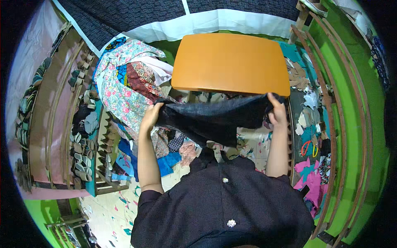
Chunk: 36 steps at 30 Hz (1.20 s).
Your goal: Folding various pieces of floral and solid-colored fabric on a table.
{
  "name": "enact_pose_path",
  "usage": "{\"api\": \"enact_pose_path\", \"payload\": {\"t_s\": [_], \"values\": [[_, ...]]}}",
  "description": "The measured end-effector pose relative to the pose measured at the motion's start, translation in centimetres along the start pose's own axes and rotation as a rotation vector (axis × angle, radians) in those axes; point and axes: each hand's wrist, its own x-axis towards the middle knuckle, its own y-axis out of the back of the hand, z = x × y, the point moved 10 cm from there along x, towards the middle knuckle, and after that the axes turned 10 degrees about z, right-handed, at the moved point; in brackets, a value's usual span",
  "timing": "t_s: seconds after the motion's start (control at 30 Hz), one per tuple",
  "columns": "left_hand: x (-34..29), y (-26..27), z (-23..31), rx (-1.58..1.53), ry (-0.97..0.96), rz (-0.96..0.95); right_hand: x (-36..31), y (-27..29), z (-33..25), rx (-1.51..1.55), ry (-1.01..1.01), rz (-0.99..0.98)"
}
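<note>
Head view first, biggest stuff down: the tiled floor [99, 206] is probably the main hazard, since any dropped fabric lands among litter. Next is the orange desk [230, 62]; its near edge sits right behind the work, can't tell if anything's touching, but a sideways pull could snag there. Then the patterned fabric pile [124, 95] on the left, close enough that a loose end might get mixed in.

Black cloth [211, 120] hangs between desk and body, stretched side to side with a sagging lower edge. Grip-wise, the left hand [152, 115] and right hand [278, 111] each pinch an upper corner. Uneven tension would likely skew it, and one slipping pinch drops a side. Smallest worry: floor scraps [127, 232], which could cling to a trailing hem.
</note>
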Motion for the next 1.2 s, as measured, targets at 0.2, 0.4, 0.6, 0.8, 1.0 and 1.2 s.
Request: {"api": "enact_pose_path", "payload": {"t_s": [0.2,0.4,0.6,0.8,1.0,1.2], "values": [[2.2,1.5,-0.8,-0.001,-0.128,-0.009,3.7,4.4,-2.1,0.127,-0.033,-0.029],[4.7,-0.1,-2.5,-0.323,0.037,0.087,5.3,6.8,0.8,0.093,-0.049,0.004],[1.1,-1.3,3.2,-0.849,0.150,-0.309,1.3,7.9,-6.8,0.092,0.172,-0.040],[4.2,-1.9,-1.9,-0.269,0.188,-0.337,3.5,9.9,-4.7,-0.473,0.048,0.088],[5.6,-2.0,-0.2,-0.766,0.318,-0.260,4.7,9.4,-1.5,-0.476,0.026,-0.081],[7.8,-0.7,-3.0,-0.602,0.185,-0.190,4.5,7.8,-2.8,-0.166,0.045,-0.044]]}}
